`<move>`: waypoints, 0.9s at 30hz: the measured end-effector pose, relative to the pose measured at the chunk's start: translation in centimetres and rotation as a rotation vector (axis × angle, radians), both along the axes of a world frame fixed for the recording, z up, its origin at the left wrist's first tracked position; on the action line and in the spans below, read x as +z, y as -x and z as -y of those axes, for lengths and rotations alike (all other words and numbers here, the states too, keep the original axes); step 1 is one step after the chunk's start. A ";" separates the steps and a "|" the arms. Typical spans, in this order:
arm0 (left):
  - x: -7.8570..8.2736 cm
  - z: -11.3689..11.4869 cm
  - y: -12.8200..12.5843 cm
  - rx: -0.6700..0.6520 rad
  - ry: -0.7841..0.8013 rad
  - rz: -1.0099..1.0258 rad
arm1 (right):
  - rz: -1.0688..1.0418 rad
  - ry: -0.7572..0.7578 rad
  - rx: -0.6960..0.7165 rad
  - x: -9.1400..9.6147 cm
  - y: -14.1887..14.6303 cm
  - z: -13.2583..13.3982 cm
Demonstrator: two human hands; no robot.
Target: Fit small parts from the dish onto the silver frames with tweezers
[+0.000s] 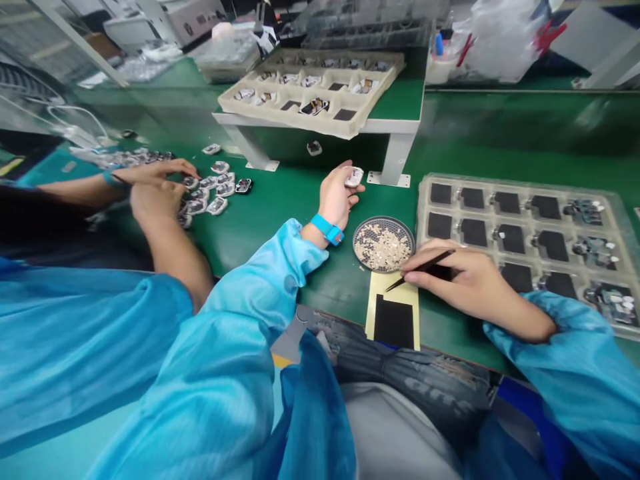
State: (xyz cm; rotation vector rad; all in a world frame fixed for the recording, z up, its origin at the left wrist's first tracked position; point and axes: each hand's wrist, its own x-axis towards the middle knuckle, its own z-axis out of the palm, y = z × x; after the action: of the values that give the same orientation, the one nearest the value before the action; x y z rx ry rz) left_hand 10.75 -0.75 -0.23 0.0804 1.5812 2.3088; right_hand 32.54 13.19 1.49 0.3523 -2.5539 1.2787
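My left hand, with a blue band at its wrist, holds a small white-rimmed part between thumb and fingers, under the front of the raised shelf. Black tweezers are gripped in my right hand, their tips pointing down-left over a yellow sheet. A black cut-out piece lies on that sheet. Just beyond it, a round grey dish carries many tiny beige and dark pieces. My right fingers are close to the dish's rim.
A clear compartment tray with black pads and circuit boards lies at the right. Another tray rests on the raised shelf. Several white-rimmed parts lie at left, where a co-worker's hands handle them.
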 end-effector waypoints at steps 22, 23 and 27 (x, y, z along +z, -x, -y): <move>-0.5 0.1 -7.5 -0.657 0.219 -0.231 | -0.418 0.182 -0.416 1.6 0.8 -2.6; -0.6 0.2 -7.5 -0.661 0.224 -0.231 | -0.438 0.133 -0.440 1.4 0.9 -2.8; -0.7 0.2 -7.6 -0.662 0.247 -0.231 | -0.437 -0.049 -0.444 0.8 1.0 -3.3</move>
State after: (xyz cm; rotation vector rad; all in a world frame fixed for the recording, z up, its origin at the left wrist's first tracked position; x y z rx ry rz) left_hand 18.31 -0.99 -0.96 0.7143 1.6136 1.6271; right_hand 31.58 16.50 2.29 0.0530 -2.1329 0.8655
